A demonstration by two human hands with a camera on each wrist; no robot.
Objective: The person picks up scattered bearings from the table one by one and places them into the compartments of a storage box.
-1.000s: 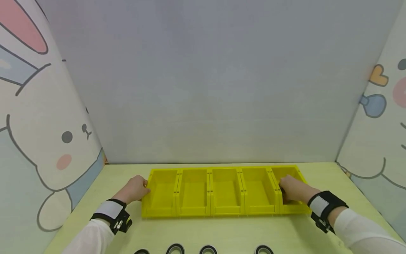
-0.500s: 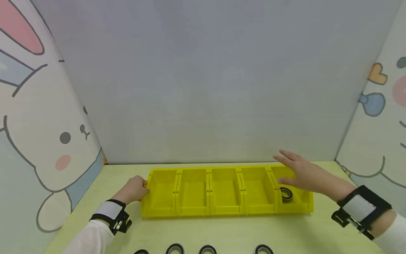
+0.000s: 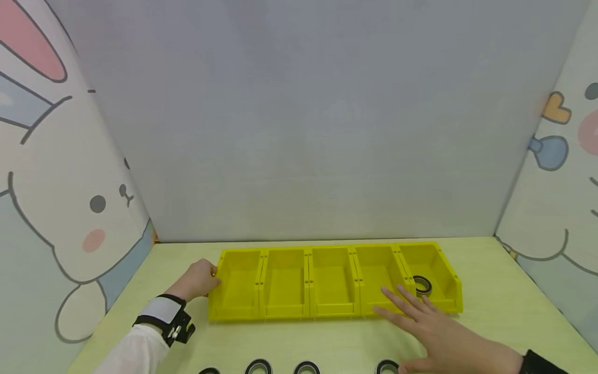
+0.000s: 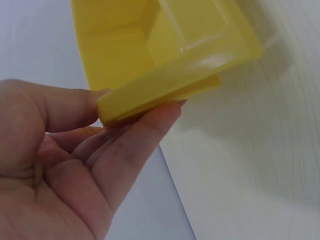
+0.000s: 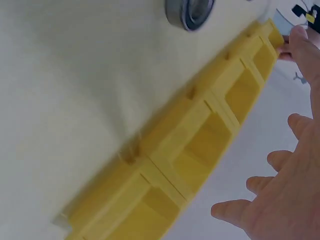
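A row of joined yellow bins [image 3: 333, 310] stands along the back of the table. My left hand [image 3: 195, 279] pinches the rim at the row's left end; in the left wrist view the thumb lies on one side of the yellow wall [image 4: 165, 82] and fingers on the other. One black-and-silver ball bearing [image 3: 422, 285] lies in the rightmost bin. My right hand [image 3: 436, 332], fingers spread and holding nothing, hovers in front of the two right bins. Just by its thumb is another bearing [image 3: 386, 366] on the table, cut off by the lower frame edge.
More bearings lie along the near side of the table: one bearing [image 3: 258, 366] and another [image 3: 307, 368] near the middle, and a third [image 3: 208, 371] further left. A grey wall [image 3: 322, 130] rises behind the bins, with cartoon-printed panels [image 3: 70, 218] at the sides.
My right hand let go of the bearing in the rightmost bin, rose out with fingers spread, then came down and nearer, toward the table bearings. The left hand kept its grip on the rim.
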